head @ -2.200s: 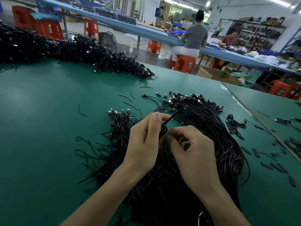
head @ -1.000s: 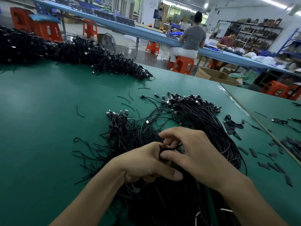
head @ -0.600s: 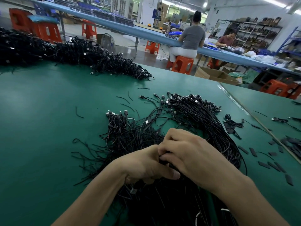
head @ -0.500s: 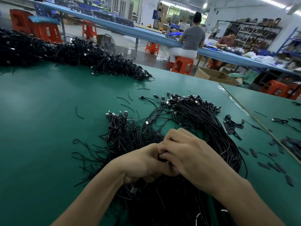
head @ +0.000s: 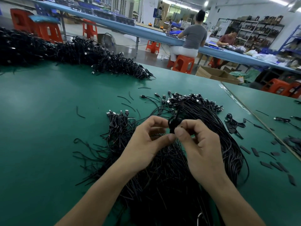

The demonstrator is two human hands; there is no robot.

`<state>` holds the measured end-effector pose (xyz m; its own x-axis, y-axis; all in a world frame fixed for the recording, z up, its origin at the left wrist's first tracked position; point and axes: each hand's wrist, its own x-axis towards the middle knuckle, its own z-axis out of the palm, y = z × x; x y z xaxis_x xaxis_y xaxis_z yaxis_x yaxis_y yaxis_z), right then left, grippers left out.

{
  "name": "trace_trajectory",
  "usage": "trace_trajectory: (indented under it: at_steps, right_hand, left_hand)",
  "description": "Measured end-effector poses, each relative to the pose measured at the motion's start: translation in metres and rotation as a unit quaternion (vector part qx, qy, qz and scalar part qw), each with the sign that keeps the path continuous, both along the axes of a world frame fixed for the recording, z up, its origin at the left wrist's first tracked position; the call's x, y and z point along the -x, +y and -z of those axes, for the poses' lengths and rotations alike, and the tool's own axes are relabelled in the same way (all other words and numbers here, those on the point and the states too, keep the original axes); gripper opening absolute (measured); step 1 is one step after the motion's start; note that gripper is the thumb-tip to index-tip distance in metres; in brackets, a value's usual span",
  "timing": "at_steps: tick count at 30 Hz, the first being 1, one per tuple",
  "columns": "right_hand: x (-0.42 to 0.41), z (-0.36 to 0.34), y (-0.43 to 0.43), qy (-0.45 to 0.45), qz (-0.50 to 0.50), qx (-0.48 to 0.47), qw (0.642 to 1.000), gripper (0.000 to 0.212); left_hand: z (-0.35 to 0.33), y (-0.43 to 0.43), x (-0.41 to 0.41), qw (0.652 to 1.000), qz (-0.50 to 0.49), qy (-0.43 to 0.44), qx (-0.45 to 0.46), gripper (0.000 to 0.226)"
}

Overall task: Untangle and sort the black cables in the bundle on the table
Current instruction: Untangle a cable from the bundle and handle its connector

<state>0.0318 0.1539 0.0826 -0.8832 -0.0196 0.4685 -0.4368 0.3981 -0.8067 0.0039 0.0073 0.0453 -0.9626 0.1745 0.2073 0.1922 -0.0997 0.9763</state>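
Bright overhead light, curved wide-angle edges.

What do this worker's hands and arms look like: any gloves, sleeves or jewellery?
The left hand and right hand are bare, with no gloves, rings or tape. No watch or bracelet shows at either wrist, and no sleeve reaches the forearms in view. The right thumbnail looks short and unpainted.

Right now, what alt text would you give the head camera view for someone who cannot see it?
Two bare hands, left hand and right hand, pinch a small coil of black cable above a large tangled cable bundle on a green table. Another long cable pile lies along the far edge.
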Motion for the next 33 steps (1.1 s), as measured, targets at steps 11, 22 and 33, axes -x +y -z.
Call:
trace_trajectory:
  at_steps: [11,22,33]
  right_hand:
    - [-0.002,0.022,-0.010,-0.128,-0.078,0.105,0.983,0.014]
    - [0.006,0.018,0.005,-0.115,-0.031,0.131,0.984,0.013]
    - [-0.003,0.027,-0.006,-0.120,-0.094,0.109,0.982,0.011]
  left_hand:
    - [-0.011,-0.008,-0.004,0.988,0.010,-0.052,-0.143,0.045]
    - [-0.001,-0.005,-0.006,0.988,-0.058,0.100,0.106,0.032]
    - [-0.010,-0.006,-0.002,0.994,-0.022,-0.005,-0.105,0.030]
